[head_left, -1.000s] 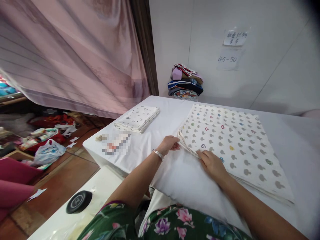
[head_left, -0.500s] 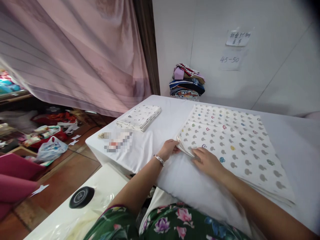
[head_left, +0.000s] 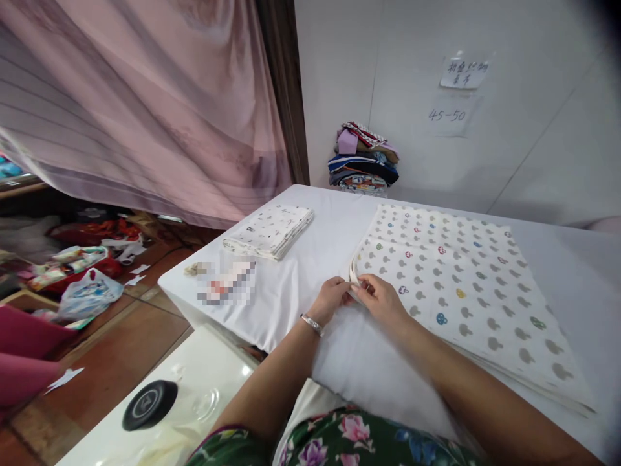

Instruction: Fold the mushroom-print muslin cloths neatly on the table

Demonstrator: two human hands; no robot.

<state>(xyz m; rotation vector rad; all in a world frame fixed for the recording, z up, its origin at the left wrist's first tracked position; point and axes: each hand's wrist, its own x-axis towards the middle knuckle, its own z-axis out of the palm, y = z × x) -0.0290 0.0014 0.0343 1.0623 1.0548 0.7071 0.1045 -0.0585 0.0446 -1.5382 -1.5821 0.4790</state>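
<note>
A white folded cloth [head_left: 451, 278] printed with grey mushroom-like shapes and a few coloured ones lies on the white-covered table. Its layers show along the near edge. At its near left corner my left hand [head_left: 334, 296] pinches the cloth's edge, a silver bracelet on the wrist. Right beside it my right hand [head_left: 381, 299] grips the same corner between thumb and fingers, and the corner is lifted a little and bent. The fingertips of both hands nearly meet there, partly hiding the corner.
Another folded printed cloth [head_left: 269, 233] lies at the table's left, near a pixelated item [head_left: 226, 283]. A pile of folded fabrics [head_left: 363, 158] stands against the wall. A white surface at lower left bears a black round object [head_left: 149, 405]. A pink curtain [head_left: 194, 116] hangs at left.
My right hand has moved left along the cloth's edge to the corner, next to my left hand. The corner is now bent up between both hands. The view has shifted slightly.
</note>
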